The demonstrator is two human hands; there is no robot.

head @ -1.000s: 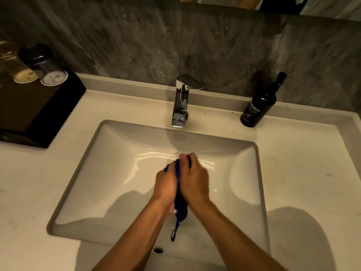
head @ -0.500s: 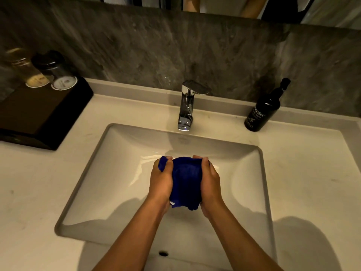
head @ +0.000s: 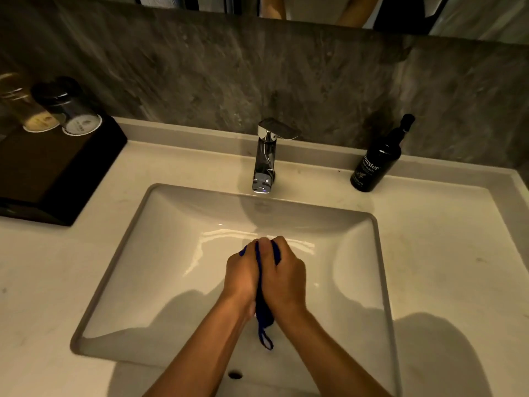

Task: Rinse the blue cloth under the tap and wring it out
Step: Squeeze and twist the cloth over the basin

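Note:
The blue cloth (head: 264, 312) is squeezed into a narrow strip between my two palms over the middle of the white sink (head: 160, 253). My left hand (head: 242, 273) and my right hand (head: 283, 273) press together around it, fingers closed. Only a thin blue edge shows between the hands, and its hanging loop dangles below my wrists. The chrome tap (head: 266, 159) stands behind the basin, well beyond my hands. No water stream is visible from its spout.
A black hand-wash bottle (head: 378, 159) stands on the counter right of the tap. A dark box (head: 57, 173) with two upturned glasses (head: 68, 110) sits at the left. An overflow hole (head: 235, 375) shows on the near sink wall.
Half a second ago the cloth was spread wide between my parted hands. Now the hands have pressed together again, squashing the cloth into a narrow strip with its loop hanging down.

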